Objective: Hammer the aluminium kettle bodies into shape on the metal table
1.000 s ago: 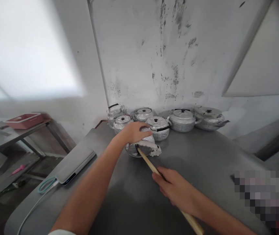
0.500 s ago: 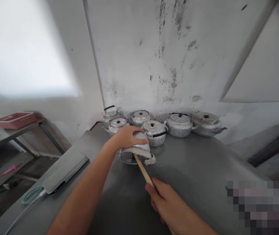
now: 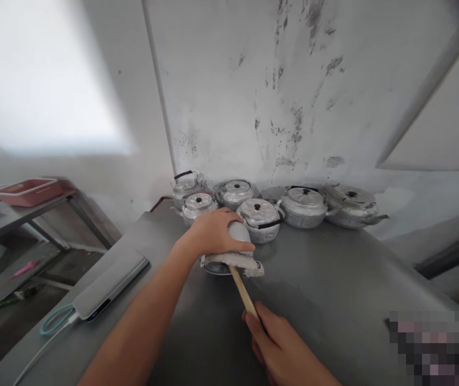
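My left hand [image 3: 217, 231] is clasped over the rounded side of a small silvery metal kettle [image 3: 241, 232], which is tipped toward the tabletop. Pale, rough cloth-like wrapping [image 3: 235, 261] runs along the kettle's near side, over its dark opening. My right hand [image 3: 270, 335] is closed round a light wooden stick [image 3: 244, 292] that slants up to the kettle. The stick's far end is hidden under the wrapping, at the opening. Just behind my left hand stand a lidded kettle [image 3: 258, 213] with a black-gripped handle and another lidded kettle [image 3: 198, 203].
More metal kettles [image 3: 304, 208] line the back of the grey table [image 3: 326, 300] by the stained wall. A white power bank [image 3: 111, 283] with a cable lies at left. Beyond it, a side bench holds a red tray [image 3: 28, 194]. The lower right corner is pixelated.
The kettle has tipped further down, and less of its opening shows. My left hand has turned with it. The stick stays in my right hand, and the whole view has shifted slightly.
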Demonstrator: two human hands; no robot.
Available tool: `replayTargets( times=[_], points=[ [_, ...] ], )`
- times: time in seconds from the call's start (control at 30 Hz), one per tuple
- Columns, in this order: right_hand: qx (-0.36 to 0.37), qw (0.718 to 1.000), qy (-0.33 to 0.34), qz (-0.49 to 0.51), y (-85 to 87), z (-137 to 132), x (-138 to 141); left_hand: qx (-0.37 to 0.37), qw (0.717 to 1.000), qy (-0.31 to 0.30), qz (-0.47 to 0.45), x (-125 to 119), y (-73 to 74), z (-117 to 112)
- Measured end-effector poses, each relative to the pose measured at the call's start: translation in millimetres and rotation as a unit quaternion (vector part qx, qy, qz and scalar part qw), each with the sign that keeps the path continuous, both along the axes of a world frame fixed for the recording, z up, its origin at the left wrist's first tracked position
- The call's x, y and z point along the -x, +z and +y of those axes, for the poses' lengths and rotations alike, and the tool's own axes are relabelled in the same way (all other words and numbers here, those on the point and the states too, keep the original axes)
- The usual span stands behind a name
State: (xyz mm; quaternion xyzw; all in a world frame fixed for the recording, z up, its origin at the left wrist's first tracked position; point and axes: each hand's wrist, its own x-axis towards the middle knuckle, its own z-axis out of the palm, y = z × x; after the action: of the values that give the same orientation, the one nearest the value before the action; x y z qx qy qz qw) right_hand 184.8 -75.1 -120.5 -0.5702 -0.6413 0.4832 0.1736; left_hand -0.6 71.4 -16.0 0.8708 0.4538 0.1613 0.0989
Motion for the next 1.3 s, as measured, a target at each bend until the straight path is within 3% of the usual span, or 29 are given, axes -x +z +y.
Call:
replayTargets(
  times=[0.37,0.53,1.3],
  points=[
    [0.048,0.996,-0.016,0.076,8.6,-7,1,-0.008,1.000,-0.002,0.015,-9,7.2,-13],
    [0.015,0.997,-0.018,0.079,4.0,-9,1,0.020,0.999,0.032,0.025,-11,9.7,-20],
    [-0.042,0.994,-0.046,0.093,12.1,-17,8,-0.041,0.993,0.099,0.055,-19,0.7,-29]
  ],
)
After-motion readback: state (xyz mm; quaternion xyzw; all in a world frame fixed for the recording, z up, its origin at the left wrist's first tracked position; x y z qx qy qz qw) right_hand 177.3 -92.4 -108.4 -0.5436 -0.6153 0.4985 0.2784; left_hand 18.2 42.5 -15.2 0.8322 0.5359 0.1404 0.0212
